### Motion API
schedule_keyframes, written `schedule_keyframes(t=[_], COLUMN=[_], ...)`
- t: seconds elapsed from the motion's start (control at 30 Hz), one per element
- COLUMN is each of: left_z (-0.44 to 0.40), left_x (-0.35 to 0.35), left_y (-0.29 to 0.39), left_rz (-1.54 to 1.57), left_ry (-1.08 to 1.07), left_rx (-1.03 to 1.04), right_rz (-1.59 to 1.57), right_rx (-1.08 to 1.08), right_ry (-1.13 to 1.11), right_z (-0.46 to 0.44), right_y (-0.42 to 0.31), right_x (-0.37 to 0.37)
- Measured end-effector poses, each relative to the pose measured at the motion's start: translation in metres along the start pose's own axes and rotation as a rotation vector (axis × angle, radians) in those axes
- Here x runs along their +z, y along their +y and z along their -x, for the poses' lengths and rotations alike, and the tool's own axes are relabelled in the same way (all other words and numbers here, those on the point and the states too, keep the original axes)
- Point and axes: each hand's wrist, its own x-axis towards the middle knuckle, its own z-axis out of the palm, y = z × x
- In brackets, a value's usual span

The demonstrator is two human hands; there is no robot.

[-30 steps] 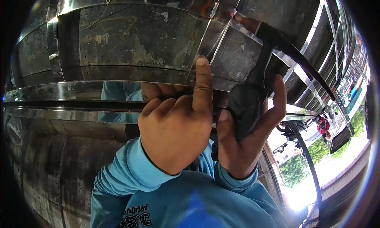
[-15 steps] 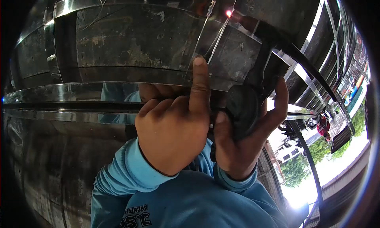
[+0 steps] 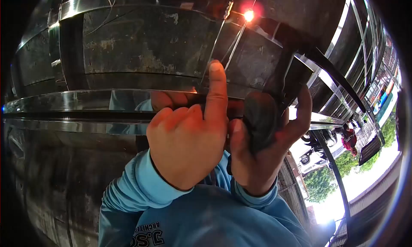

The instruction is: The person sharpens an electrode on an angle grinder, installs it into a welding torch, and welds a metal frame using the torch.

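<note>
A black welding torch [image 3: 260, 120] is gripped in my right hand [image 3: 268, 155], its thumb and fingers wrapped round the handle. The torch's dark head reaches up toward a bright glowing spot [image 3: 248, 16] on the shiny metal. To its left, my left hand [image 3: 189, 140] has its index finger stretched upward and the other fingers curled over a polished metal tube [image 3: 86, 102]. A thin rod [image 3: 235, 46] runs from behind that index fingertip toward the glow. The left thumb is hidden.
Dark, scuffed panels [image 3: 137, 49] lie behind the polished bars. A thin curved wire [image 3: 112, 7] hangs at the upper left. More metal frames [image 3: 365, 37] stand at the right. Farther off at the right are a person in red [image 3: 349, 140] and a white vehicle [image 3: 307, 159].
The welding spot has gone from dim to a bright glow, throwing red-orange light on my left hand. Both hands have shifted slightly left, with their grips unchanged.
</note>
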Motion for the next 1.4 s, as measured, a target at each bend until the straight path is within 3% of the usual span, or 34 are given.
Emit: schedule_keyframes(t=[0.13,0.33,0.73,1.0,1.1,1.27,1.4], left_z=[0.000,0.002,0.001,0.000,0.000,-0.003,-0.002], left_x=[0.001,0.006,0.011,0.009,0.008,0.003,0.012], left_y=[0.002,-0.006,-0.004,-0.001,0.000,0.004,0.000], left_rz=[0.007,-0.057,-0.045,-0.030,-0.019,-0.016,-0.088], left_ry=[0.022,0.134,0.154,0.131,0.105,0.024,0.148], left_rx=[-0.043,0.077,0.069,0.041,0.038,0.001,0.055], right_rz=[0.008,0.037,-0.006,-0.026,-0.009,-0.008,0.022], right_rx=[-0.038,-0.029,-0.040,-0.061,0.077,-0.030,-0.023], right_ry=[0.001,-0.003,0.006,0.008,-0.055,-0.017,-0.001], right_z=[-0.012,-0.011,-0.012,-0.014,-0.007,-0.012,-0.015], right_y=[-0.005,-0.007,-0.006,-0.005,-0.012,-0.008,-0.008], right_x=[0.004,0.003,0.002,0.003,-0.006,-0.003,-0.003])
